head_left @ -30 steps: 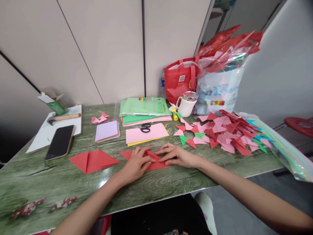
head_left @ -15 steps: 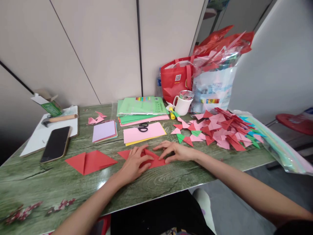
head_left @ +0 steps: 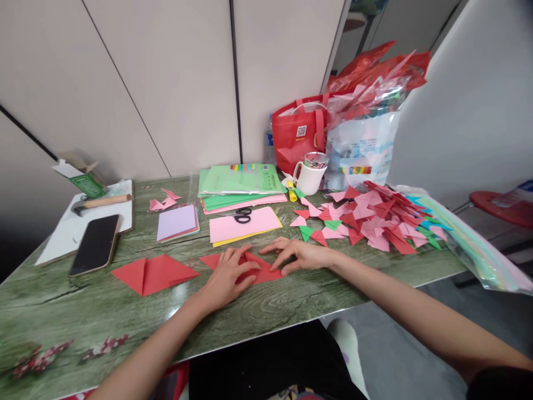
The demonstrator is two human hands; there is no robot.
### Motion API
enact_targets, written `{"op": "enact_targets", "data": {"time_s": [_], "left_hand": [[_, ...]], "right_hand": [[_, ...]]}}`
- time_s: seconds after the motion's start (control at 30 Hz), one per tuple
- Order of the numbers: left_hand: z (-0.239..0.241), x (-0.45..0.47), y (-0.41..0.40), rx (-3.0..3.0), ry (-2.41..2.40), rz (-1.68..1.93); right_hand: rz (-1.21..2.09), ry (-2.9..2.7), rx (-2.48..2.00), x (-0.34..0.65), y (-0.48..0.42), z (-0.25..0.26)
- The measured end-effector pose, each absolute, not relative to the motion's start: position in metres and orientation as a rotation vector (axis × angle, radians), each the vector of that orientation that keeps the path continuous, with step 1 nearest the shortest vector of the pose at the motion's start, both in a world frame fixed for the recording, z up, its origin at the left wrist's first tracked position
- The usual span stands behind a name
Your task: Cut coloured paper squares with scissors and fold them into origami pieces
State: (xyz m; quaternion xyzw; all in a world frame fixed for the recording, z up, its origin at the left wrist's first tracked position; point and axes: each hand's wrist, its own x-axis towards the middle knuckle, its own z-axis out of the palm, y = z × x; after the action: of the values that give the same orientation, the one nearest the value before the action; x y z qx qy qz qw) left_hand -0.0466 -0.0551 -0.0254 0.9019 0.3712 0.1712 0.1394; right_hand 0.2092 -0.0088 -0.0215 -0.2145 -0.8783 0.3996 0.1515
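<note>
A folded sheet of red paper (head_left: 265, 274) lies on the green table under both of my hands. My left hand (head_left: 229, 275) rests across its middle with fingers spread, pressing it down. At the paper's right end, my right hand (head_left: 297, 255) touches it with bent fingertips, thumb and fingers apart. A raised fold shows between the hands, though my left fingers hide part of the sheet. To the left lies a second folded red paper (head_left: 156, 274), untouched. Beyond my hands, black-handled scissors (head_left: 242, 215) lie on pink paper sheets (head_left: 225, 226).
Folded paper pieces (head_left: 375, 214) are heaped at right near a plastic sleeve (head_left: 487, 253). Behind stand a white mug (head_left: 310, 180), red bag (head_left: 295, 150) and plastic bag (head_left: 360, 147). At left are a phone (head_left: 95, 244), hammer (head_left: 106, 201) and small box (head_left: 85, 176).
My hands stay on the red paper in almost the same pose. The whole view has shifted very slightly; nothing was taken up or let go.
</note>
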Motion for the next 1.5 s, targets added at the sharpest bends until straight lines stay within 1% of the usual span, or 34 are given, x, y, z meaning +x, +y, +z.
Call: {"op": "enact_targets", "data": {"time_s": [0.3, 0.6, 0.73, 0.97, 1.27, 1.5], "left_hand": [[-0.026, -0.049, -0.057, 2.592, 1.07, 0.498], [-0.025, -0.048, -0.056, 2.58, 1.083, 0.496], [-0.025, -0.048, -0.057, 2.595, 1.082, 0.496], [-0.028, -0.047, -0.06, 2.739, 1.062, 0.501], [-0.02, -0.043, -0.061, 2.965, 0.991, 0.228], [-0.022, -0.044, -0.065, 2.982, 1.002, 0.236]], "right_hand": [[1.117, -2.542, -0.565, 0.21, -0.008, -0.023], [1.164, -2.523, -0.571, 0.21, -0.007, -0.025], [1.112, -2.541, -0.569, 0.211, -0.008, -0.026], [0.834, -2.665, -0.593, 0.211, -0.036, -0.014], [0.355, -2.812, -0.592, 0.206, -0.057, -0.015], [-0.117, -2.874, -0.899, 0.169, -0.066, -0.019]]}}
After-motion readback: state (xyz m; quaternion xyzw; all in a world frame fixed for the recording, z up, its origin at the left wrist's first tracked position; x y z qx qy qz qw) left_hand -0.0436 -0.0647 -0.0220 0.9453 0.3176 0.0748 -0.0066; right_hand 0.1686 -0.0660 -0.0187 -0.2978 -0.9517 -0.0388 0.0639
